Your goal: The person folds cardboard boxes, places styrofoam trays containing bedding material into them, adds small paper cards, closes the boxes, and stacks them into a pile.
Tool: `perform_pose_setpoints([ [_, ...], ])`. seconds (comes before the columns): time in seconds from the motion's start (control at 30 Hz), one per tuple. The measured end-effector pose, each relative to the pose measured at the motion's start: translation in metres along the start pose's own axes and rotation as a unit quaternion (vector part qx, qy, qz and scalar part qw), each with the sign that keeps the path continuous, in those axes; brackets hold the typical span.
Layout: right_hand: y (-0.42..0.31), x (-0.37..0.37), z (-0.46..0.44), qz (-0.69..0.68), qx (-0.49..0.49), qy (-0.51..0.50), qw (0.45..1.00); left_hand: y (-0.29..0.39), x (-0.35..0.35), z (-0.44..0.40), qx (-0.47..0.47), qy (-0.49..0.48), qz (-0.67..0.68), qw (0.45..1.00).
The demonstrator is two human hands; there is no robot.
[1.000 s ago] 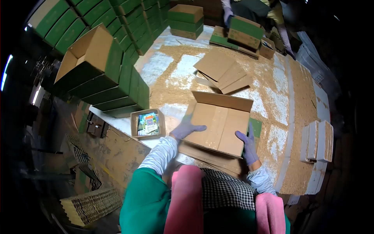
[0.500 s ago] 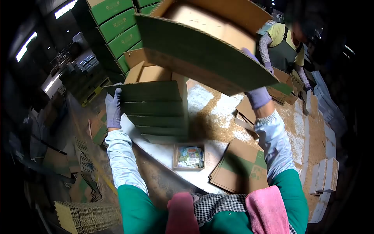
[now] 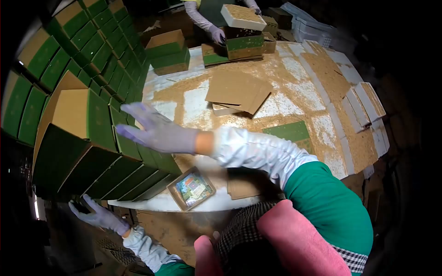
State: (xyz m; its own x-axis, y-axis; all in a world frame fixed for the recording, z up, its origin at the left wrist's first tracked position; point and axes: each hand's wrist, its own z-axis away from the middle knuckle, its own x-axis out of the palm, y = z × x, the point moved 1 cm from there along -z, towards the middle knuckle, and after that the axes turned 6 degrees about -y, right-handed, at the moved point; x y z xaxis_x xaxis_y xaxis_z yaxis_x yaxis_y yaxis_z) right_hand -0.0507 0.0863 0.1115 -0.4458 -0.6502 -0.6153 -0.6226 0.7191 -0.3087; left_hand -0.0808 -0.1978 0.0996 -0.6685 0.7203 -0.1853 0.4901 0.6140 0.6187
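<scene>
A leaning stack of green cardboard boxes [image 3: 126,172] stands at the left edge of the table. Its top box [image 3: 69,158] is open, with bare brown walls inside. My right hand [image 3: 161,133], in a pale purple glove, is held with fingers spread beside the upper right side of the stack, slightly blurred. Low at the stack's near side is my left hand [image 3: 99,216], gloved too, fingers apart. Neither hand holds anything; whether their fingertips touch the cardboard I cannot tell. A small carton of printed cards [image 3: 192,189] sits just right of the stack.
Tall rows of green boxes [image 3: 99,41] rise behind on the left. Flat cardboard sheets [image 3: 237,89] lie on the sawdust-strewn table [image 3: 198,103]. Across it, a co-worker's gloved hand [image 3: 217,34] is at a green box [image 3: 244,46]. White blocks [image 3: 370,101] lie at right.
The open box my right hand held up is now on the stack, and that hand has let go. My view has turned left. The left hand has dropped lower along the stack.
</scene>
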Motion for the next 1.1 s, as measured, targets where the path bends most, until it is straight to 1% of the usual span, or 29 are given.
perform_pose_setpoints([
  [0.03,-0.008,-0.026,0.055,-0.16,0.141,-0.11,0.971,0.025,0.002,0.04,0.042,-0.061,0.018,0.997],
  [0.07,-0.017,-0.053,0.111,-0.275,0.304,-0.179,0.894,0.047,0.011,0.086,0.049,-0.214,0.112,0.969],
  [0.1,-0.01,-0.058,0.188,-0.186,0.337,-0.22,0.897,0.07,0.021,0.134,0.019,-0.408,0.15,0.9],
  [0.13,-0.02,-0.089,0.251,-0.114,0.429,-0.255,0.859,0.085,0.032,0.181,-0.052,-0.598,0.184,0.779],
  [0.17,-0.021,-0.11,0.326,0.009,0.529,-0.29,0.797,0.092,0.045,0.228,0.025,-0.721,0.123,0.681],
  [0.2,-0.034,-0.134,0.396,0.185,0.567,-0.268,0.757,0.085,0.052,0.281,0.077,-0.783,0.124,0.605],
  [0.23,-0.049,-0.163,0.451,0.207,0.636,-0.263,0.696,0.093,0.057,0.315,0.099,-0.824,0.113,0.546],
  [0.27,-0.067,-0.174,0.505,0.198,0.698,-0.256,0.639,0.068,0.056,0.367,0.188,-0.813,0.05,0.549],
  [0.3,-0.08,-0.175,0.544,0.187,0.755,-0.247,0.578,0.07,0.056,0.382,0.19,-0.815,0.047,0.545],
  [0.33,-0.087,-0.171,0.562,0.181,0.759,-0.246,0.575,0.072,0.055,0.389,0.214,-0.777,0.04,0.591],
  [0.37,-0.092,-0.166,0.573,0.12,0.717,-0.118,0.677,0.072,0.055,0.394,0.238,-0.736,0.032,0.633],
  [0.4,-0.097,-0.166,0.573,0.057,0.652,0.014,0.756,0.068,0.052,0.397,0.229,-0.737,0.037,0.635],
  [0.43,-0.097,-0.172,0.576,0.051,0.655,0.014,0.754,0.061,0.05,0.396,0.196,-0.763,0.026,0.615],
  [0.5,-0.098,-0.197,0.538,0.009,0.653,-0.024,0.757,0.092,0.047,0.364,0.106,-0.79,0.051,0.601],
  [0.53,-0.102,-0.211,0.516,-0.06,0.661,0.052,0.746,0.104,0.048,0.346,0.111,-0.792,0.045,0.598],
  [0.57,-0.099,-0.22,0.507,-0.065,0.664,0.059,0.743,0.114,0.05,0.327,0.048,-0.8,0.072,0.594],
  [0.6,-0.098,-0.228,0.499,0.002,0.618,0.045,0.785,0.13,0.05,0.306,-0.015,-0.805,0.097,0.585],
  [0.63,-0.096,-0.238,0.488,0.072,0.568,0.03,0.819,0.165,0.051,0.276,-0.061,-0.793,0.093,0.599],
  [0.67,-0.091,-0.253,0.469,0.032,0.536,0.054,0.842,0.191,0.056,0.251,-0.02,-0.777,0.115,0.619],
  [0.7,-0.084,-0.272,0.444,-0.007,0.499,0.077,0.863,0.224,0.056,0.225,-0.058,-0.781,0.074,0.617],
  [0.73,-0.08,-0.299,0.407,0.006,0.448,0.06,0.892,0.257,0.056,0.199,-0.097,-0.783,0.033,0.613],
  [0.77,-0.069,-0.318,0.375,0.022,0.397,0.043,0.917,0.262,0.062,0.187,-0.049,-0.789,0.049,0.611],
  [0.83,-0.026,-0.332,0.352,-0.102,0.395,0.105,0.907,0.258,0.099,0.192,-0.162,-0.81,0.092,0.557],
  [0.87,-0.003,-0.334,0.351,-0.196,0.458,0.119,0.859,0.274,0.122,0.205,-0.092,-0.84,0.102,0.525],
  [0.9,0.02,-0.328,0.355,-0.288,0.509,0.137,0.799,0.287,0.132,0.226,0.043,-0.81,0.086,0.579],
  [0.97,0.044,-0.29,0.373,-0.075,0.633,0.199,0.744,0.272,0.149,0.262,0.199,-0.735,0.214,0.612],
  [1.0,0.043,-0.268,0.363,-0.005,0.638,0.127,0.759,0.277,0.145,0.282,0.282,-0.747,0.18,0.575],
  [1.03,0.041,-0.246,0.357,0.058,0.642,0.045,0.764,0.28,0.14,0.307,0.366,-0.766,0.155,0.505],
  [1.1,0.032,-0.234,0.351,0.07,0.562,0.007,0.824,0.272,0.138,0.336,0.547,-0.757,-0.072,0.35],
])
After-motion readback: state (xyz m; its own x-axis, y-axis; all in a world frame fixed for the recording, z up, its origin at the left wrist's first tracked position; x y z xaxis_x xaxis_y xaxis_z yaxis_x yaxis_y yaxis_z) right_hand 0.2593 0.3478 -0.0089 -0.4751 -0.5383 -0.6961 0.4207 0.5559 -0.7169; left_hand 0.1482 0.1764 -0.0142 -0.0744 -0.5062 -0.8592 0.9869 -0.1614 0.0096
